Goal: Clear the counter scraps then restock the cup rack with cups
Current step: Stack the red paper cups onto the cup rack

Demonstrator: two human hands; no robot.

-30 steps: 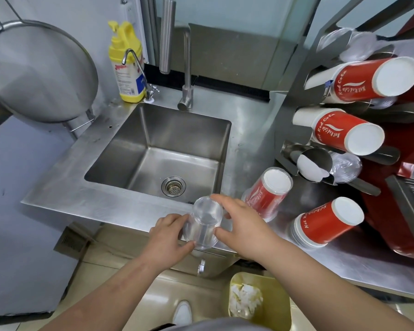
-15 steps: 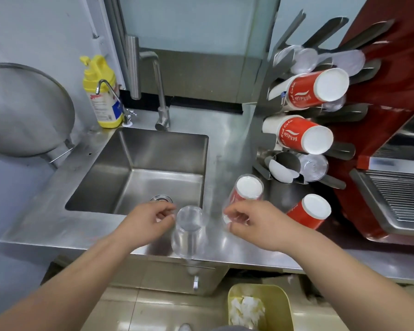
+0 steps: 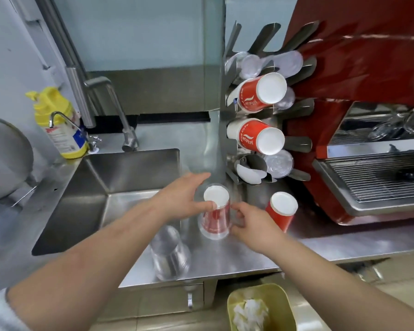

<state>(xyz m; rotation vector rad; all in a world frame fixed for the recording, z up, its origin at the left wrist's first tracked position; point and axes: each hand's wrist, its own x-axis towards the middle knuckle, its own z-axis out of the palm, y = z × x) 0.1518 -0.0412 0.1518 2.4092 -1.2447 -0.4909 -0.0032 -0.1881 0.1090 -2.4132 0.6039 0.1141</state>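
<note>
An upside-down stack of red paper cups [image 3: 216, 215] under a clear plastic cover stands on the steel counter [image 3: 244, 256], just right of the sink. My left hand [image 3: 185, 199] holds its top, thumb on the front and fingers behind. My right hand [image 3: 247, 225] curls round its lower right side. A stack of clear plastic cups [image 3: 170, 254] stands free near the counter's front edge. A second red cup stack [image 3: 281, 211] stands to the right. The steel cup rack [image 3: 227, 108] behind holds red cups [image 3: 261, 95] and clear cups [image 3: 279, 162].
The sink [image 3: 120, 187] lies to the left, with a tap [image 3: 120, 111] and a yellow soap bottle [image 3: 58, 125] behind it. A red machine with a grille tray [image 3: 373, 182] fills the right. A yellow bin [image 3: 261, 309] with white scraps stands on the floor below.
Both hands let go of the clear cup stack, which now stands on the counter's front edge. They moved right onto the covered red cup stack. The camera turned right.
</note>
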